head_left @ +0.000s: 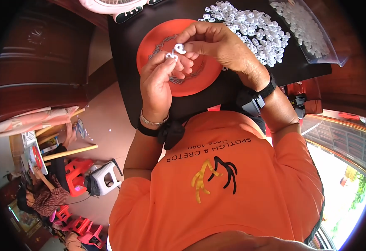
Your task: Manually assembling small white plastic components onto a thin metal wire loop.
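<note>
Over a round orange plate (pixel 197 85), both my hands are raised close together. My left hand (pixel 157 81) pinches a small white plastic piece (pixel 171 57) between thumb and fingers, and a thin grey spring or screw (pixel 173 51) stands up from it. Between the thumb and index finger of my right hand (pixel 220 47) is a white ring-shaped plastic piece (pixel 180 49), just above the left one. Whether the two pieces touch I cannot tell. Many small grey metal parts (pixel 160 47) lie on the plate, partly hidden by my hands.
A heap of white plastic pieces (pixel 256 31) lies on the black table (pixel 126 79), right of the plate. Beyond it stands a clear tray (pixel 323 39) of similar pieces. A pink-and-white object (pixel 116 7) is at the far edge. Another person (pixel 45 201) sits at the left near stools (pixel 107 178).
</note>
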A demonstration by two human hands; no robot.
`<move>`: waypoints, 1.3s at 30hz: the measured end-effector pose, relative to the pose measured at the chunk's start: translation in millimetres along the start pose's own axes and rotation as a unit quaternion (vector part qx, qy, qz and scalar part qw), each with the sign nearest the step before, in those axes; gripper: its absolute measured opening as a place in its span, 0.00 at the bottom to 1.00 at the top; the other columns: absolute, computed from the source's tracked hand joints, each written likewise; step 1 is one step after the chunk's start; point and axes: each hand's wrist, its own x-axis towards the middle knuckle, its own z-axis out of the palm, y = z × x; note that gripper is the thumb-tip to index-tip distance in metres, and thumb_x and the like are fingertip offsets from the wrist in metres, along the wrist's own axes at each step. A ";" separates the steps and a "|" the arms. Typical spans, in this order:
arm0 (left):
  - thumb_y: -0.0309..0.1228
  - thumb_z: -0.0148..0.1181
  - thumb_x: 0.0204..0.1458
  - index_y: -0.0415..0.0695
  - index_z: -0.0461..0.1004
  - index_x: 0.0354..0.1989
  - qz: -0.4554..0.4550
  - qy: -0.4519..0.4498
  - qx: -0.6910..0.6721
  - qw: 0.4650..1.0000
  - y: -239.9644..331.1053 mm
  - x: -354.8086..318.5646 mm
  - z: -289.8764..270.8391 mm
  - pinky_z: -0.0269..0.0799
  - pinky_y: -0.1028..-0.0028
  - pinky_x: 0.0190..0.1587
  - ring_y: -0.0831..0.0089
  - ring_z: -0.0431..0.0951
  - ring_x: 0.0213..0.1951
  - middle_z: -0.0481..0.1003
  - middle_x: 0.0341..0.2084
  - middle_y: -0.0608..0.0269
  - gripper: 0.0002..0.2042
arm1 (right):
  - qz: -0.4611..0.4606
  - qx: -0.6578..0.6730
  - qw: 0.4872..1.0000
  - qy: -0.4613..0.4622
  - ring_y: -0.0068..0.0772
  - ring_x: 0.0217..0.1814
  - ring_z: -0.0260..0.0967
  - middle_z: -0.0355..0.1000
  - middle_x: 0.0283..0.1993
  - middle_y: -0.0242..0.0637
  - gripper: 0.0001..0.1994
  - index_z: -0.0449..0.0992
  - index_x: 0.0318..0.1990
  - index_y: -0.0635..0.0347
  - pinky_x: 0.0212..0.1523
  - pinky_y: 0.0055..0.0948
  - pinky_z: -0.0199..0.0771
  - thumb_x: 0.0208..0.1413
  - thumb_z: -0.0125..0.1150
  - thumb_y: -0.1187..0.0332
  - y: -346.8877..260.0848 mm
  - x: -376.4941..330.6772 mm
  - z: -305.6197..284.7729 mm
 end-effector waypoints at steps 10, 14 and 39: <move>0.32 0.47 0.55 0.38 0.70 0.25 -0.022 0.002 0.012 1.000 1.8 -0.1 -1.3 0.66 0.76 0.34 0.71 0.76 0.29 0.76 0.25 0.54 0.11 | -0.087 -0.074 0.993 -0.043 0.20 0.33 0.71 0.73 0.33 0.33 0.10 0.75 0.45 0.66 0.37 0.20 0.73 0.56 0.54 0.81 9.0 -4.3 6.2; 0.32 0.46 0.54 0.38 0.69 0.24 -0.032 -0.020 -0.039 0.999 2.8 1.8 -1.6 0.67 0.75 0.33 0.69 0.76 0.28 0.75 0.23 0.55 0.12 | -0.045 -0.034 0.995 -0.083 0.23 0.32 0.72 0.72 0.34 0.33 0.09 0.73 0.45 0.66 0.36 0.22 0.74 0.56 0.54 0.81 3.0 -7.4 0.5; 0.31 0.46 0.55 0.40 0.68 0.24 -0.038 0.021 0.048 0.998 4.1 0.2 3.9 0.61 0.78 0.27 0.76 0.68 0.21 0.71 0.19 0.61 0.11 | -0.013 -0.007 0.995 0.096 0.14 0.30 0.69 0.75 0.31 0.29 0.07 0.77 0.37 0.63 0.32 0.16 0.71 0.53 0.63 0.71 3.9 -2.9 3.4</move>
